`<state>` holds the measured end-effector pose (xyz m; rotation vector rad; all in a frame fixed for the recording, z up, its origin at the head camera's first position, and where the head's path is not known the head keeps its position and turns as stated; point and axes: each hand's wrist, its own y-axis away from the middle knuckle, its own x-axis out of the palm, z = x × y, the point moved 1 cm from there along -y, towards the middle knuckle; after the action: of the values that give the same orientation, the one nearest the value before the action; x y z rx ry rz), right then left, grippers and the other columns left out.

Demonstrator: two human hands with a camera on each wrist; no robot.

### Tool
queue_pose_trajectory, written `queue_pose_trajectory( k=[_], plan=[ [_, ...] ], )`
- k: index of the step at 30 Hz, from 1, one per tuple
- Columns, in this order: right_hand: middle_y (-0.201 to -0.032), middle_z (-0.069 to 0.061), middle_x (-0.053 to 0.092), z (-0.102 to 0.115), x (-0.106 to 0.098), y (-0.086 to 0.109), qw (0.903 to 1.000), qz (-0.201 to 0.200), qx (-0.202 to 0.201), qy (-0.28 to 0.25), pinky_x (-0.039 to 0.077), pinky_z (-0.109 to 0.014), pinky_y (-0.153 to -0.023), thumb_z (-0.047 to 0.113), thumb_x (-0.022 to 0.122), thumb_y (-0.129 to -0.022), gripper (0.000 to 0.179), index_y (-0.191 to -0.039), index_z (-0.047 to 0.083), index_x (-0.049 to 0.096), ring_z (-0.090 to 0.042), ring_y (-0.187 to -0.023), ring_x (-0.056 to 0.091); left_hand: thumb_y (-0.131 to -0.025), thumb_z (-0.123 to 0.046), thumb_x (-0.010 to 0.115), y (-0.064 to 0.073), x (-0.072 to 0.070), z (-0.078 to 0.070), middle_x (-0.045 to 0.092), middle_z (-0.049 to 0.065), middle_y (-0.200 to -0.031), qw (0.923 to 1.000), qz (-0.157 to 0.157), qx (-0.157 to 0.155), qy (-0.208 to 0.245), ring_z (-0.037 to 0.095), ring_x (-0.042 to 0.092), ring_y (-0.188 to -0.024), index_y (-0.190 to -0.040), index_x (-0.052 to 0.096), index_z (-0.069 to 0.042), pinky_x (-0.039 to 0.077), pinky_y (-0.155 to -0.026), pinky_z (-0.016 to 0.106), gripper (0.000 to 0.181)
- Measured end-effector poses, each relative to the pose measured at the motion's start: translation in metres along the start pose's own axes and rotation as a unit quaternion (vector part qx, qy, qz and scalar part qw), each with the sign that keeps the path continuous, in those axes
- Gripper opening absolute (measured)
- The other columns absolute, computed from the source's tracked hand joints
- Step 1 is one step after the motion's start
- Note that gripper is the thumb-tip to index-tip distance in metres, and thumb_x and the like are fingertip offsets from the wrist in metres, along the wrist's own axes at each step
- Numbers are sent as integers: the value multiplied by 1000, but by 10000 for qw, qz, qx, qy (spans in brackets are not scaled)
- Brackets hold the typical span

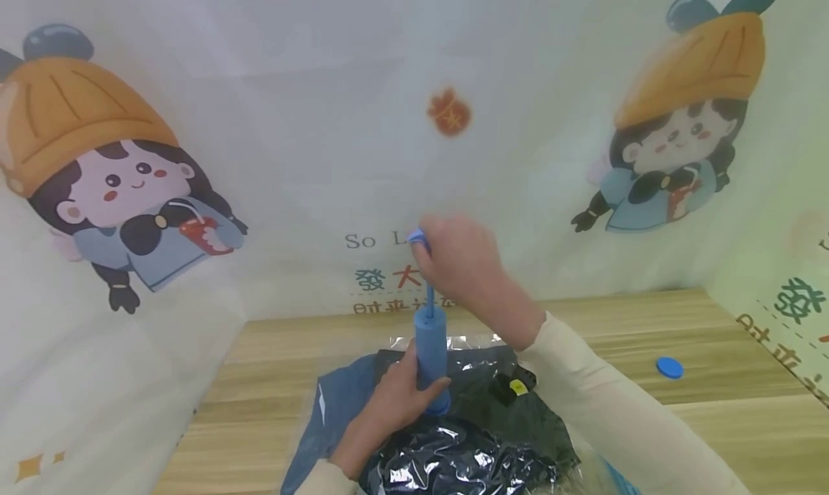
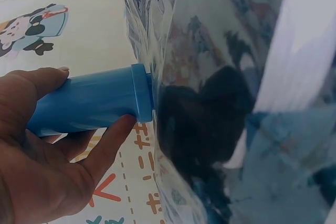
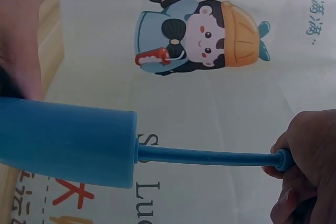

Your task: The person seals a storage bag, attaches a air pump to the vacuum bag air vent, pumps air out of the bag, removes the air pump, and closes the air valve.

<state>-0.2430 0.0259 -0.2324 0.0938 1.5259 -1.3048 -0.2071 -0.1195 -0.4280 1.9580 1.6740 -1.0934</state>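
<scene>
Upright, your pump (image 1: 430,356) stands on the bag (image 1: 453,437) on the table (image 1: 712,337), long axis vertical, rod pulled up. Your left hand (image 1: 395,401) wraps the barrel; your right hand (image 1: 463,261) grips the handle. Only the left wrist view shows the base pressed against the plastic; only the right wrist view shows the bare rod.

The pump handle (image 1: 417,237) is mostly hidden inside the right hand (image 1: 461,261), the bag valve is covered by the pump base (image 2: 142,92), the clear bag (image 1: 453,452) is cut off at 6 o'clock, and the yellow tag (image 1: 517,387) is too small to read.
</scene>
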Motion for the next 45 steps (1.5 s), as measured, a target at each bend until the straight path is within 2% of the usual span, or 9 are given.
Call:
queue_pose_trajectory(
  k=[5, 9, 13, 17, 28, 34, 37, 41, 45],
  plan=[
    [-54, 0, 42, -2, 8, 9, 9996, 199, 195, -36, 32, -25, -41, 17, 59, -102, 32, -72, 11, 50, -14, -47, 41, -95, -31, 74, -1, -1, -1, 67, 26, -111, 9999, -61, 91, -67, 44, 67, -100, -153, 29, 4, 55, -83, 56, 82],
    [-56, 2, 46, -1, 20, 19, 9997, 221, -71, 120, 30, -23, -40, 17, 61, -101, 30, -72, 13, 52, -12, -46, 41, -95, -30, 74, -1, -2, -2, 67, 26, -113, 9999, -81, 100, -58, 45, 67, -102, -155, 25, 2, 54, -85, 56, 84],
    [-53, 4, 44, -2, 35, 31, 9994, 196, -184, 215, 28, -22, -40, 15, 62, -99, 35, -67, 15, 49, -10, -44, 38, -95, -30, 74, -1, 1, 0, 68, 25, -113, 9999, -48, 141, -24, 44, 67, -103, -156, 25, 1, 54, -86, 55, 85],
    [-55, 4, 43, -2, 45, 40, 9990, 420, -56, 149, 30, -24, -41, 15, 64, -99, 30, -72, 14, 50, -11, -47, 40, -95, -31, 74, -1, 1, 1, 67, 24, -117, 9998, -44, 168, -8, 43, 66, -105, -156, 24, 0, 54, -87, 55, 85],
    [-53, 6, 36, -3, 56, 50, 9973, 680, -114, 237, 27, -23, -39, 16, 61, -101, 31, -72, 15, 49, -9, -45, 34, -95, -27, 74, 0, 2, 2, 65, 25, -122, 9998, 29, 202, 89, 43, 65, -107, -156, 23, -1, 54, -87, 55, 84],
    [-54, 5, 39, -4, 50, 46, 9956, 918, 11, 164, 29, -23, -40, 18, 60, -101, 29, -73, 16, 50, -10, -46, 38, -94, -27, 74, -1, 3, 2, 66, 25, -118, 9997, -16, 224, 13, 44, 66, -105, -155, 26, 1, 54, -86, 56, 82],
    [-53, 5, 41, -4, 41, 42, 9969, 736, -37, 263, 28, -23, -41, 18, 62, -100, 31, -71, 16, 49, -11, -46, 38, -94, -28, 75, -1, 3, 1, 67, 25, -113, 9998, -8, 208, -42, 44, 66, -102, -153, 27, 3, 55, -84, 56, 82],
    [-52, 5, 40, -4, 29, 33, 9992, 246, -252, 165, 26, -22, -40, 17, 61, -100, 36, -67, 15, 46, -9, -43, 35, -94, -29, 75, -2, 3, 0, 67, 24, -113, 9999, 45, 154, -39, 44, 66, -103, -154, 25, 4, 54, -86, 56, 84],
    [-53, 4, 39, -4, 14, 23, 9992, 149, -361, 58, 27, -22, -41, 14, 61, -100, 34, -69, 14, 48, -10, -44, 35, -94, -29, 75, -2, 3, 0, 67, 24, -115, 9999, 32, 99, -57, 44, 66, -104, -156, 24, 2, 54, -86, 57, 85]
  ],
)
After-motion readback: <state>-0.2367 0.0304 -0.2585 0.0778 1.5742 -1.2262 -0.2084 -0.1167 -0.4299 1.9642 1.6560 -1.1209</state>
